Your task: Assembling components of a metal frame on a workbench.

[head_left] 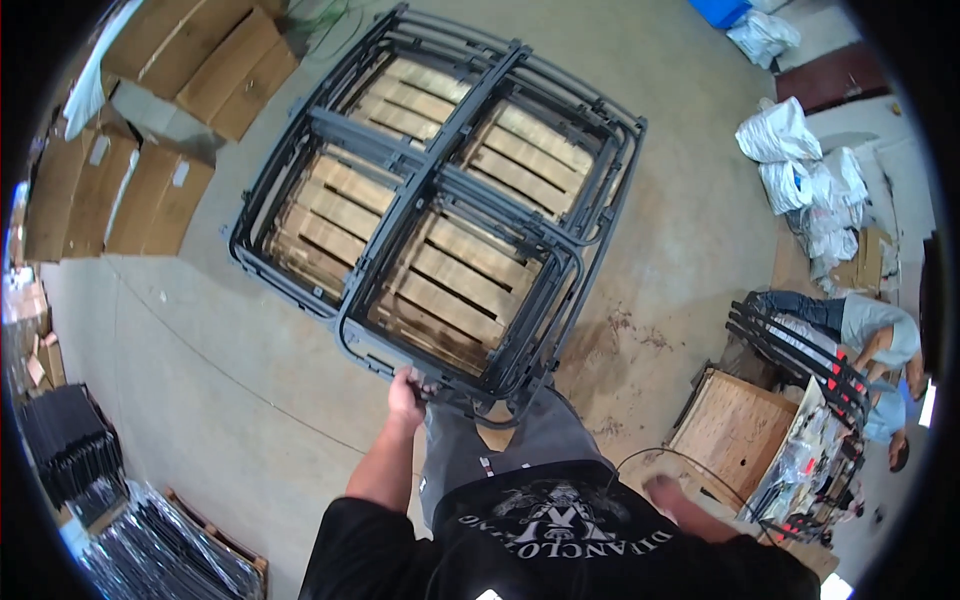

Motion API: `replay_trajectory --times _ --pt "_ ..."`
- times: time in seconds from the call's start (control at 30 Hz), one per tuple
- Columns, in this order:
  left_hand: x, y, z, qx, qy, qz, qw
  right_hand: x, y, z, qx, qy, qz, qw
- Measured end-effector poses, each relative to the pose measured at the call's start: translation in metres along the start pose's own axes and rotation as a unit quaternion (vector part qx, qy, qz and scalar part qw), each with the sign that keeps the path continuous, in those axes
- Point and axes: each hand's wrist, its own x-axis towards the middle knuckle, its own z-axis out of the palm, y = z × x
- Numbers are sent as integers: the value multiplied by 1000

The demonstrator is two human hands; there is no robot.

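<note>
A stack of dark grey tubular metal frames [432, 185] lies in front of me, its crossbars dividing it into several openings. Under the frames, a slatted wooden pallet [470, 280] shows through those openings. My left hand [407, 395] is closed round the near edge of the stack, at its lower left corner. My legs stand right against that near side. Off to the right, my right hand [665, 492] hangs low beside my body, away from the frames; it is blurred and its fingers do not show clearly.
Brown cardboard boxes [160, 195] stand at the left, with stacked black parts [65, 440] and plastic-wrapped bars [170, 550] nearer. A wooden box [735, 430] and a cluttered bench stand at the right, where two people [880, 335] bend over. White sacks [780, 135] lie farther back.
</note>
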Motion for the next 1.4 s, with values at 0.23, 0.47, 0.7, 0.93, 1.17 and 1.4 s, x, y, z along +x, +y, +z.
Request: replay_trajectory --times 0.23,0.47,0.7,0.93,1.17,1.4 --pt "-210 49 123 -110 -264 40 957 83 -227 -175 634 63 -58 768" --pt "-336 46 267 -52 -393 105 912 49 -215 -277 781 -70 -106 612" --pt "-436 -61 411 210 -464 105 854 101 -121 -223 866 -65 -80 490" --pt "-519 -209 485 471 -586 72 655 63 -93 -150 911 -67 -124 387" --pt "-580 -253 424 482 -629 65 606 -69 -59 -91 950 -22 -37 309" --pt "-614 -292 291 514 -624 19 589 -113 -55 125 955 208 29 207"
